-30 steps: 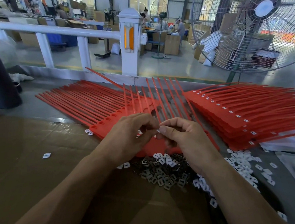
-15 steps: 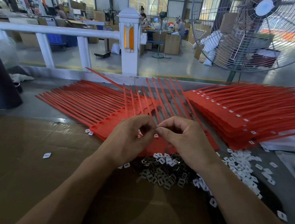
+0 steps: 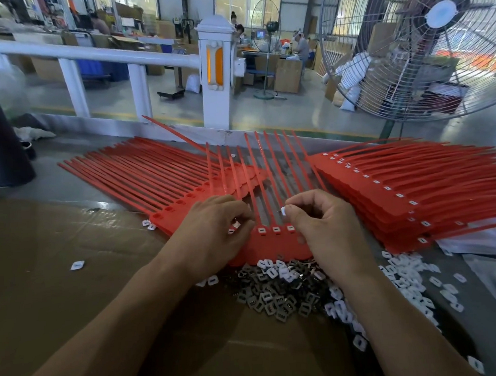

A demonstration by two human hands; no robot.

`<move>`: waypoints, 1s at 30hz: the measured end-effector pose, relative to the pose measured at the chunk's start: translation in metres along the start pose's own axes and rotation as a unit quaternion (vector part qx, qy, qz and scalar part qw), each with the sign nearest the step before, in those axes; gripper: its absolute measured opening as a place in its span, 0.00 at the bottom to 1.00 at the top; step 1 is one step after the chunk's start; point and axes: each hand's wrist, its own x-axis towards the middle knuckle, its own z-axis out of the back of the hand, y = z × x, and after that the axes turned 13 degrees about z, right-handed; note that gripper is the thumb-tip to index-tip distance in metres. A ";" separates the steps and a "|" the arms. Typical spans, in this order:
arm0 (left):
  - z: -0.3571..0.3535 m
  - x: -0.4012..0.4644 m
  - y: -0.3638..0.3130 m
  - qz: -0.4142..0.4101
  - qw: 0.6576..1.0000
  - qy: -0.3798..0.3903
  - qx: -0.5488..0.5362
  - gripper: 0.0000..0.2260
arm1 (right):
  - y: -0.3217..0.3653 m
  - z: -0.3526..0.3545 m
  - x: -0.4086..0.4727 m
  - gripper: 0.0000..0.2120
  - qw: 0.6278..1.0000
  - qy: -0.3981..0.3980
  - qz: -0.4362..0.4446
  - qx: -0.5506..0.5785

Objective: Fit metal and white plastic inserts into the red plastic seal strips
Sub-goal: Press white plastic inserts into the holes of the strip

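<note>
Right hand [image 3: 325, 226] pinches a white insert [image 3: 284, 211] above the red seal strip [image 3: 275, 245] — left hand [image 3: 215, 235] curled, pinching a small metal insert [image 3: 236, 225].

I am working over smooth, slightly glossy red plastic seal strips [image 3: 270, 186], with dull dark metal inserts [image 3: 276, 299] and matt white plastic inserts [image 3: 408, 276] heaped beside them. Shiny tape is glinting on the matt brown cardboard [image 3: 38, 257] under my arms.

Bright window daylight — soft shadows, wide-angle bending at edges.
</note>
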 end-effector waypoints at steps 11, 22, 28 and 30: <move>-0.004 0.001 0.007 0.050 0.995 0.054 0.068 0.11 | -0.010 0.023 0.011 0.04 0.995 -0.079 -0.048 -0.044; -0.004 0.001 0.008 0.060 0.994 0.065 0.065 0.12 | -0.030 0.051 0.018 0.04 0.985 -0.060 -0.063 -0.146; -0.005 0.001 0.008 0.063 0.994 0.066 0.062 0.12 | -0.038 0.055 0.020 0.04 0.978 -0.006 -0.072 -0.195; -0.005 0.001 0.008 0.065 0.994 0.066 0.059 0.11 | -0.039 0.052 0.019 0.04 0.975 0.010 -0.069 -0.210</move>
